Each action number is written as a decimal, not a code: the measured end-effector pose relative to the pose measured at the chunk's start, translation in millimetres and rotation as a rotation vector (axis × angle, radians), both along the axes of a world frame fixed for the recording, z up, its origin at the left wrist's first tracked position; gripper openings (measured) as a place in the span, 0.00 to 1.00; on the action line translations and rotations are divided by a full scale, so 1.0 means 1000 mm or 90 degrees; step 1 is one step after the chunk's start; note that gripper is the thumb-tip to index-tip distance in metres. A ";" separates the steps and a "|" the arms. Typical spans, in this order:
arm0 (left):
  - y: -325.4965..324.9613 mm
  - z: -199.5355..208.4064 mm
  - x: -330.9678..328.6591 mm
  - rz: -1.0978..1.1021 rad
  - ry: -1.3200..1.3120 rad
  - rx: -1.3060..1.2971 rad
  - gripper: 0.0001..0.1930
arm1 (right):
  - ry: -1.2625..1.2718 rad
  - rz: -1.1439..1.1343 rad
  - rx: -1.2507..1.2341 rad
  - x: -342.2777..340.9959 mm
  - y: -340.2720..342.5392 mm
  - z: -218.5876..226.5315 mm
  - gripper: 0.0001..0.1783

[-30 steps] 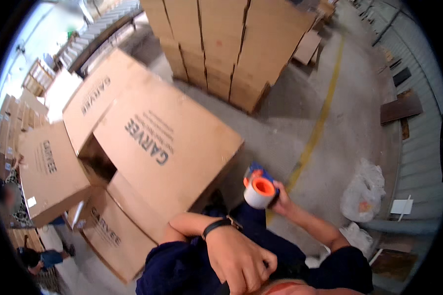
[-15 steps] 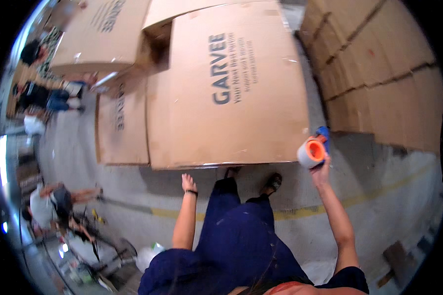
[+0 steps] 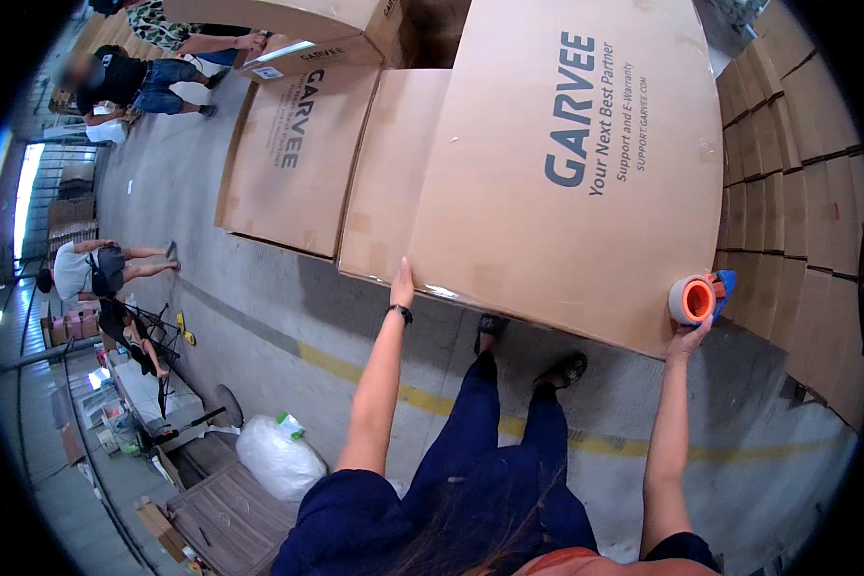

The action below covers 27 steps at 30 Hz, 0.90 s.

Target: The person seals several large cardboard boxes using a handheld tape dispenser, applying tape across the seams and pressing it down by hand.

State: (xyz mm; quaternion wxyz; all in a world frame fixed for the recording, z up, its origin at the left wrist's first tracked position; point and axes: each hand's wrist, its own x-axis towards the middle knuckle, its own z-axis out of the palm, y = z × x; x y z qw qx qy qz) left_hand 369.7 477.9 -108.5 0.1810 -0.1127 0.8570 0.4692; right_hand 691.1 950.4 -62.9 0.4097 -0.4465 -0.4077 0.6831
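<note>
1. At the near right corner of a large cardboard carton (image 3: 509,240), a tape dispenser (image 3: 683,301) is clasped in the right hand (image 3: 688,338).
2. Well apart from it, the left hand (image 3: 402,286) lies at the carton's near edge, fingers outstretched.
3. Left stands a second carton (image 3: 298,182); right, stacked boxes (image 3: 799,192).
4. Under the person's legs (image 3: 466,413) runs a yellow floor line (image 3: 605,444).
</note>
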 end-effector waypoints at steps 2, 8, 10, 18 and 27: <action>0.026 -0.001 -0.024 -0.106 -0.068 -0.065 0.42 | -0.005 -0.006 0.001 0.029 0.028 -0.017 0.34; 0.031 0.024 -0.042 -0.142 0.070 -0.102 0.33 | -0.064 -0.066 -0.028 -0.016 -0.007 -0.001 0.35; 0.073 0.053 0.008 0.065 0.219 0.081 0.23 | -0.080 -0.092 0.064 0.018 0.015 -0.013 0.36; 0.092 0.011 0.129 -0.817 0.607 -0.310 0.34 | -0.087 -0.085 0.005 -0.029 -0.015 -0.005 0.37; 0.227 0.057 0.149 -0.858 0.424 -0.280 0.36 | 0.134 -0.063 -0.072 0.019 0.003 -0.019 0.29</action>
